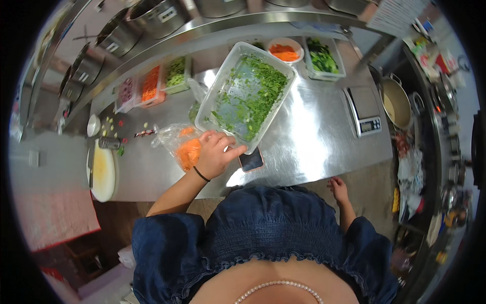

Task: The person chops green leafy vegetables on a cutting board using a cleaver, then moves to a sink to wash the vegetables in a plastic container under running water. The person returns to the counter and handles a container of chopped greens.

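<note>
My left hand (217,154) grips the near end of a clear plastic container (281,114), its thumb and fingers at the rim. Chopped green herbs (262,89) lie mostly along the container's right side, with scattered bits on its bottom. Beneath the near corner a smartphone (251,161) shows in part on the steel table. Left of the hand, a clear plastic bag (171,135) holds orange pieces (188,152) that look like carrot. My right hand (337,189) hangs beside the table's front edge, fingers slightly bent, with nothing visible in it.
Tubs of shredded carrot (150,85), chopped green vegetable (176,72) and leafy greens (322,57) line the back, with a white bowl (300,47). A digital scale (362,110) stands right; a white cutting board (104,174) lies left. A shelf edge (235,23) with metal pots crosses above; a large pot (396,102) stands far right.
</note>
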Tool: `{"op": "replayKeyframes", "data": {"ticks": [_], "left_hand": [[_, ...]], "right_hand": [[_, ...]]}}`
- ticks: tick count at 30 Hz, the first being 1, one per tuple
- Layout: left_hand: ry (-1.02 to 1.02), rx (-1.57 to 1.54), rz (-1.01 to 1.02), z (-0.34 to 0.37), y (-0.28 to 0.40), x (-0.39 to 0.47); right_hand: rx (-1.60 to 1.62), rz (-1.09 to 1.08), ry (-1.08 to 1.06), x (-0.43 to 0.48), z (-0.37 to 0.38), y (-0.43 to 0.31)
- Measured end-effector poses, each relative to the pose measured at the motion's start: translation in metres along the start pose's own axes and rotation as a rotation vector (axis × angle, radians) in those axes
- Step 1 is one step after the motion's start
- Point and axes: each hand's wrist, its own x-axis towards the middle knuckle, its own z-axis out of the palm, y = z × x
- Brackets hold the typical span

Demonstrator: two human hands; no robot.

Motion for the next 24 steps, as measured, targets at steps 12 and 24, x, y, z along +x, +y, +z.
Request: {"op": "replayKeyframes", "data": {"ticks": [12,24], "left_hand": [[0.069,-0.372,0.576,0.013,0.116,0.079],[0.212,-0.794,0.557,0.012,0.274,0.065]], "right_hand": [[0.945,-0.489,-0.154,-0.198,0.086,-0.147],[1.068,-0.882,0.385,-0.271,-0.05,-0.071]]}}
